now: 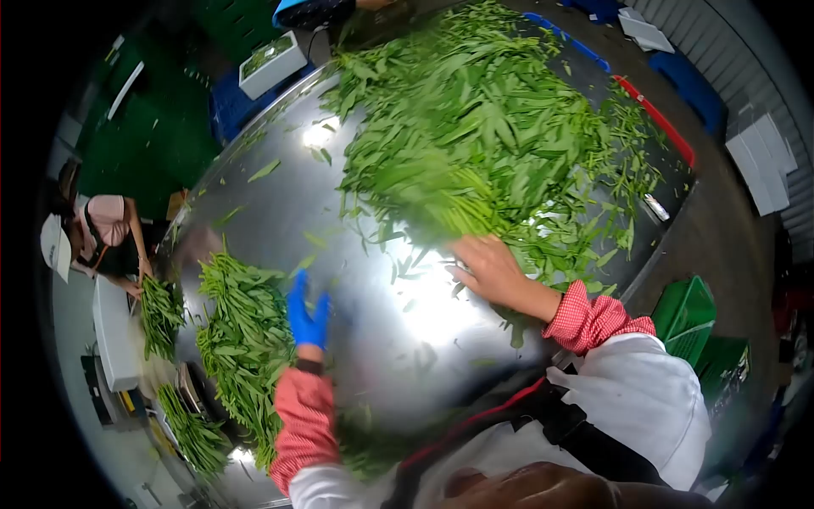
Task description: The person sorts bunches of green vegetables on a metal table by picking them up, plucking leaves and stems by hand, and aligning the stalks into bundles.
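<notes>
A large heap of long-leaved greens that look like water spinach (500,119) covers the far side of the metal table (271,204). At its near edge my bare right hand (492,267) is closed at the stem ends of a bunch of water spinach (424,191), blurred by motion. The fingertips are partly hidden by the stems. My left hand (307,314), in a blue glove, is open with fingers apart and holds nothing. Just left of it lies a long pile of greens (242,331), stems pointing left.
Across the table's left edge, a person (110,225) holds a bunch of greens (159,314). Another bunch (191,428) lies near the lower left. A white foam box (273,68) stands behind the table; a green crate (685,314) sits at right. Loose leaves dot the metal.
</notes>
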Motion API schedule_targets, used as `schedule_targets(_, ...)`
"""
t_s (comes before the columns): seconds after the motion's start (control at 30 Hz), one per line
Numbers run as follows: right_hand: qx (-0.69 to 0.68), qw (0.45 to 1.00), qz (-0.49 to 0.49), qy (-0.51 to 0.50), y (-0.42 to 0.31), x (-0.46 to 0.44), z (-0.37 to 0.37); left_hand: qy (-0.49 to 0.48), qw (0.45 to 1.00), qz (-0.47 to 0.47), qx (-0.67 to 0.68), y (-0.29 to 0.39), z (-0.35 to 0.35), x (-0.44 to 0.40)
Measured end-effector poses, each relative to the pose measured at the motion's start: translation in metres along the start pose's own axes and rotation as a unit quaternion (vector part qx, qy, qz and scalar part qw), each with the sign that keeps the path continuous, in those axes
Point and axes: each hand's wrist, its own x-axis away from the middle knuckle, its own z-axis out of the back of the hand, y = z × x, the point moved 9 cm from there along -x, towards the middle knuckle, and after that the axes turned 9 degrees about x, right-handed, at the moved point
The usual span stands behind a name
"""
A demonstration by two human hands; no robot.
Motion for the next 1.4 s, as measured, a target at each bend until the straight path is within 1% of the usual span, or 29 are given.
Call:
schedule_targets(0.07,0.049,0.999,-0.022,0.001,0.029,0.008,0.014,-0.056,0.993,0.067,0.085,0.016,-0.04,0.05)
schedule_targets(0.13,0.085,0.995,-0.054,0.006,0.067,0.016,0.028,-0.053,0.978,0.155,0.129,0.018,-0.063,0.097)
schedule_targets(0.2,0.112,0.99,-0.083,0.03,0.108,0.022,0.048,-0.053,0.972,0.202,0.108,0.045,-0.08,0.133)
schedule_targets(0.27,0.15,0.982,-0.108,0.03,0.151,0.027,0.07,-0.012,0.917,0.295,0.27,0.031,-0.1,0.174)
schedule_targets(0.3,0.172,0.977,-0.122,0.021,0.174,0.028,0.081,-0.019,0.908,0.315,0.277,0.038,-0.112,0.188)
schedule_targets(0.47,0.277,0.948,-0.155,-0.015,0.302,0.023,0.138,0.011,0.876,0.319,0.363,0.098,-0.214,0.211)
schedule_targets(0.53,0.321,0.936,-0.141,-0.031,0.35,0.015,0.151,-0.042,0.937,0.244,0.245,0.129,-0.262,0.2)
schedule_targets(0.57,0.335,0.933,-0.127,-0.035,0.37,0.009,0.155,-0.06,0.96,0.204,0.185,0.146,-0.287,0.196)
schedule_targets(0.63,0.334,0.937,-0.088,-0.051,0.395,-0.007,0.161,-0.046,0.948,0.231,0.212,0.155,-0.329,0.19)
schedule_targets(0.67,0.333,0.939,-0.069,-0.06,0.404,-0.014,0.161,-0.057,0.952,0.23,0.195,0.163,-0.346,0.188)
schedule_targets(0.73,0.307,0.945,-0.032,-0.106,0.423,-0.029,0.146,-0.078,0.956,0.23,0.164,0.206,-0.375,0.161)
schedule_targets(0.77,0.294,0.947,-0.013,-0.13,0.43,-0.034,0.138,-0.064,0.951,0.251,0.167,0.218,-0.384,0.154)
schedule_targets(0.8,0.269,0.95,-0.021,-0.158,0.439,-0.038,0.132,-0.05,0.946,0.27,0.17,0.228,-0.392,0.148)
schedule_targets(0.87,0.245,0.956,0.009,-0.158,0.442,-0.035,0.129,-0.026,0.935,0.297,0.192,0.261,-0.405,0.129)
schedule_targets(0.9,0.233,0.959,0.022,-0.158,0.441,-0.029,0.128,-0.036,0.943,0.288,0.166,0.262,-0.411,0.128)
schedule_targets(0.97,0.2,0.971,0.029,-0.129,0.437,-0.01,0.131,-0.062,0.955,0.267,0.114,0.26,-0.422,0.126)
schedule_targets(1.0,0.177,0.976,0.027,-0.121,0.436,0.001,0.129,-0.079,0.952,0.276,0.104,0.266,-0.43,0.122)
schedule_targets(1.03,0.155,0.981,0.024,-0.113,0.435,0.011,0.128,-0.082,0.952,0.271,0.115,0.267,-0.435,0.121)
schedule_targets(1.1,0.128,0.989,0.021,-0.065,0.438,0.022,0.13,-0.088,0.951,0.261,0.138,0.264,-0.443,0.121)
schedule_targets(1.17,0.101,0.995,0.002,-0.019,0.445,0.025,0.13,-0.104,0.953,0.259,0.119,0.261,-0.45,0.118)
schedule_targets(1.2,0.111,0.994,-0.002,-0.018,0.449,0.023,0.125,-0.114,0.953,0.258,0.109,0.263,-0.452,0.113)
schedule_targets(1.27,0.129,0.991,-0.012,-0.018,0.453,0.017,0.116,-0.111,0.952,0.263,0.108,0.273,-0.454,0.104)
schedule_targets(1.37,0.144,0.987,0.029,-0.073,0.436,0.004,0.144,-0.118,0.956,0.254,0.084,0.27,-0.451,0.099)
schedule_targets(1.4,0.13,0.986,0.038,-0.097,0.434,0.001,0.151,-0.124,0.957,0.251,0.073,0.267,-0.45,0.101)
